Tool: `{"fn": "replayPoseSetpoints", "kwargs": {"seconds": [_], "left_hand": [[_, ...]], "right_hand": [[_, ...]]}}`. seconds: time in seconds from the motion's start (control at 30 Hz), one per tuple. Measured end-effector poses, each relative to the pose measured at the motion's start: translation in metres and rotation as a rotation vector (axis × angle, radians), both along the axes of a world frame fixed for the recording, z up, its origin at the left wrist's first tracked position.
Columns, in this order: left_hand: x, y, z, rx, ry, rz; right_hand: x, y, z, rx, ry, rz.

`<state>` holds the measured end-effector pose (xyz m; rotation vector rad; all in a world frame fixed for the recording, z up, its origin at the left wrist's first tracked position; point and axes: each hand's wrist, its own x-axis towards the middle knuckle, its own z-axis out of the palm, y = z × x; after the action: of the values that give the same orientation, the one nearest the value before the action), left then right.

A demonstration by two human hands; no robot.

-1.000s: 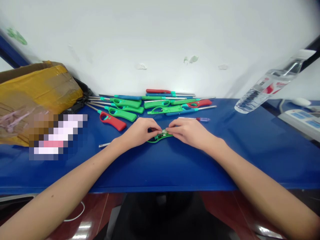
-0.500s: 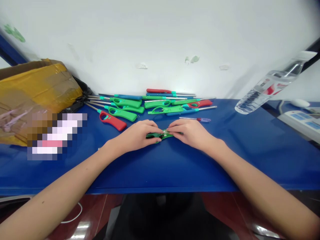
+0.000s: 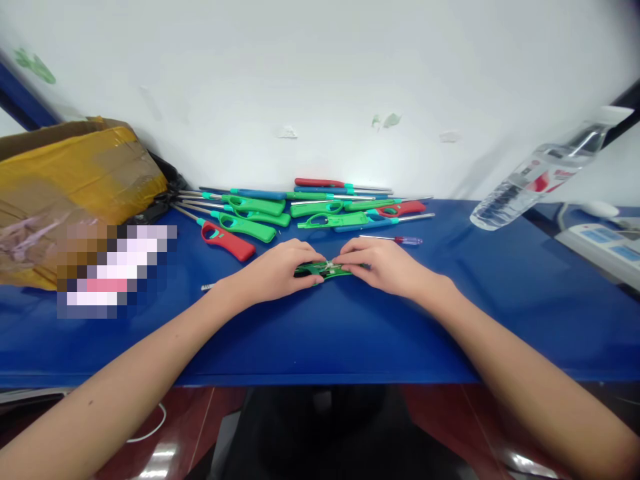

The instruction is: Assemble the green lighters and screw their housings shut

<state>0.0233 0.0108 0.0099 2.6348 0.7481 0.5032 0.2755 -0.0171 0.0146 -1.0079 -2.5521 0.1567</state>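
Observation:
Low over the middle of the blue table, both hands meet at an opened green lighter body (image 3: pixel 330 270) with small pale parts showing inside. My left hand (image 3: pixel 280 270) grips its left end between thumb and fingers. My right hand (image 3: pixel 383 265) has its fingertips pressed together at the right part, near the pale pieces; whether they pinch a small piece cannot be made out. Beyond the hands, a screwdriver (image 3: pixel 407 241) with a purplish clear handle lies on the table. By my left forearm sits a small metal piece (image 3: pixel 207 287), partly covered.
Several long-necked lighters in green, red (image 3: pixel 230 241) and blue lie along the wall. A taped cardboard box (image 3: pixel 75 193) stands at the left with a blurred patch before it. On the right are a water bottle (image 3: pixel 535 177) and a white device (image 3: pixel 605 247).
Both hands stay at the green lighter body, with only slight finger movement. The view has shifted a little, and more of the small metal piece by my left forearm shows.

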Motion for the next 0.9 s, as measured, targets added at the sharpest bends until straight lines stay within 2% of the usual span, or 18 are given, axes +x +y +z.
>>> {"fn": "replayPoseSetpoints", "kwargs": {"seconds": [0.33,0.63,0.9], "left_hand": [[0.001,-0.0007,-0.0019,0.002,0.02,0.024],[0.0,-0.0035,0.0028,0.008,0.035,0.068],[0.0005,-0.0028,0.0026,-0.017,0.023,0.082]], "right_hand": [[-0.0029,-0.004,0.0053,0.019,-0.062,-0.004],[-0.0051,-0.004,-0.0031,-0.046,0.081,-0.051],[-0.0055,-0.0049,0.0002,-0.042,0.117,-0.034]]}}
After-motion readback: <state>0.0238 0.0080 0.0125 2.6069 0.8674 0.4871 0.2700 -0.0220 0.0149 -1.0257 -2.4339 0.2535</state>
